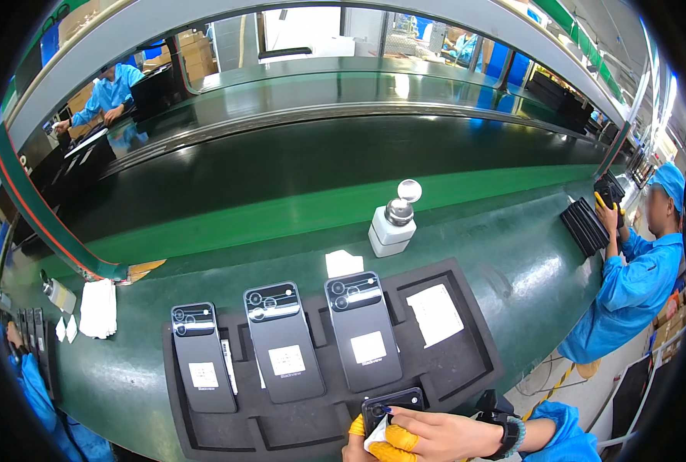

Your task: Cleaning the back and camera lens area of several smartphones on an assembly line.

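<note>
At the lower edge, my left hand (354, 448) grips a dark phone (412, 398) by its left side, with a yellow finger cover showing. My right hand (455, 436), also with yellow finger covers and a dark watch at its wrist, is closed on a white wiping cloth (375, 436) against the phone. Part of the phone is hidden behind my fingers. Beyond my hands lies a black foam tray (297, 423) with three dark phones (203, 354) (284, 343) (364, 331), camera ends away from me. Each bears a white label. A white paper (435, 314) lies in the tray's right compartment.
A white bottle with a metal top (393, 227) stands behind the tray, near a folded white cloth (344, 263). More white cloths (98, 308) and another bottle (59, 295) are at left. A co-worker (628, 269) at right handles black trays (584, 228). A conveyor (312, 158) runs behind.
</note>
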{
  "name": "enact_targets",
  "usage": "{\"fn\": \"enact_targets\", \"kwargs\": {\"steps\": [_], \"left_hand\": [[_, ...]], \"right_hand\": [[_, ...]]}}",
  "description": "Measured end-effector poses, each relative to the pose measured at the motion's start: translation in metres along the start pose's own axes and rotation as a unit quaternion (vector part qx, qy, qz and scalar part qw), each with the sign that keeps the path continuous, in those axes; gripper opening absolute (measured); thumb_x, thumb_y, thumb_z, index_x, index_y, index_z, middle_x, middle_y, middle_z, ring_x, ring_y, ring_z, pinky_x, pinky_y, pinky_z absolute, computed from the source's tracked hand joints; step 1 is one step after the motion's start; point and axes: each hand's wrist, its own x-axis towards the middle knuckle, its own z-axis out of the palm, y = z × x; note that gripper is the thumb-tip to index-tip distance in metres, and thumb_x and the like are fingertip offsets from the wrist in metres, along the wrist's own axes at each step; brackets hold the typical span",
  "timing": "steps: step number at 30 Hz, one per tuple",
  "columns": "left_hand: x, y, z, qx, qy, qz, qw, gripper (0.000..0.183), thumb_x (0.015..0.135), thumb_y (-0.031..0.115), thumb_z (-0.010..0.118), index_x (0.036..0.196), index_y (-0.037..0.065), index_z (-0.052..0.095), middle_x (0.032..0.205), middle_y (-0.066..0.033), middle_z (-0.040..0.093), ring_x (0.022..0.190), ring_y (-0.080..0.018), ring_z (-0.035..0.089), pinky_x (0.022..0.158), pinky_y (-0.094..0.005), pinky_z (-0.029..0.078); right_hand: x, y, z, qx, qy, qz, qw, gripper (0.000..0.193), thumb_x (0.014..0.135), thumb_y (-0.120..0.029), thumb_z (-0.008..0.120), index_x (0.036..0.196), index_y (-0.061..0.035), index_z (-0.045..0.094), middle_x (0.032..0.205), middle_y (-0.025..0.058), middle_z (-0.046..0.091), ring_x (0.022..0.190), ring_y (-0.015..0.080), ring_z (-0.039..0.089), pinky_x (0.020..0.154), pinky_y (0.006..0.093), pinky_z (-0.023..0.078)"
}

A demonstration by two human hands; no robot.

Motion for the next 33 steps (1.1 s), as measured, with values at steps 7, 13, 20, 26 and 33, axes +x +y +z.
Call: {"fn": "enact_targets", "kwargs": {"steps": [7, 13, 20, 26, 33], "left_hand": [[-0.002, -0.003, 0.003, 0.004, 0.024, 0.0, 1.0, 0.047, 0.08, -0.001, 0.054, 0.124, 0.002, 0.04, 0.106, -0.0111, 0.058, 0.098, -0.0189, 0.056, 0.083, -0.0306, 0.044], [-0.001, -0.006, 0.001, -0.004, 0.012, 0.004, 1.0, 0.048, 0.079, -0.002, 0.053, 0.125, 0.002, 0.039, 0.108, -0.0114, 0.058, 0.098, -0.0199, 0.056, 0.084, -0.0307, 0.044], [0.0, -0.002, -0.001, 0.016, 0.006, 0.026, 1.0, 0.046, 0.08, -0.003, 0.051, 0.125, 0.002, 0.04, 0.107, -0.0106, 0.058, 0.098, -0.0192, 0.055, 0.084, -0.0305, 0.044], [0.002, 0.004, 0.0, 0.008, 0.001, 0.007, 1.0, 0.042, 0.081, -0.001, 0.053, 0.122, 0.002, 0.042, 0.104, -0.0117, 0.059, 0.096, -0.0197, 0.056, 0.082, -0.0308, 0.044], [0.006, 0.004, 0.006, 0.093, 0.029, 0.034, 0.995, 0.038, 0.086, 0.015, 0.058, 0.118, -0.001, 0.045, 0.094, -0.0167, 0.061, 0.086, -0.0221, 0.06, 0.075, -0.032, 0.047]], "right_hand": [[0.003, 0.001, -0.004, -0.009, -0.005, -0.003, 1.0, 0.043, 0.073, -0.023, 0.05, 0.111, -0.0032, 0.051, 0.096, 0.01, 0.053, 0.095, 0.0261, 0.053, 0.097, 0.038, 0.04], [0.0, 0.001, -0.002, -0.013, -0.021, -0.012, 1.0, 0.042, 0.074, -0.025, 0.05, 0.11, -0.0034, 0.05, 0.096, 0.0096, 0.052, 0.097, 0.0259, 0.053, 0.098, 0.0377, 0.039], [0.002, 0.002, -0.005, -0.019, -0.022, -0.018, 0.999, 0.042, 0.074, -0.025, 0.051, 0.11, -0.0034, 0.05, 0.096, 0.0092, 0.052, 0.097, 0.025, 0.053, 0.098, 0.0378, 0.039], [-0.003, 0.001, -0.007, 0.001, 0.007, 0.022, 1.0, 0.039, 0.074, -0.02, 0.05, 0.11, -0.0044, 0.053, 0.096, 0.0097, 0.053, 0.092, 0.0249, 0.053, 0.093, 0.0371, 0.041], [-0.01, 0.009, -0.006, -0.014, -0.006, 0.138, 0.99, 0.021, 0.073, -0.016, 0.061, 0.092, -0.011, 0.068, 0.096, 0.0051, 0.058, 0.089, 0.0181, 0.055, 0.086, 0.0337, 0.041]]}}
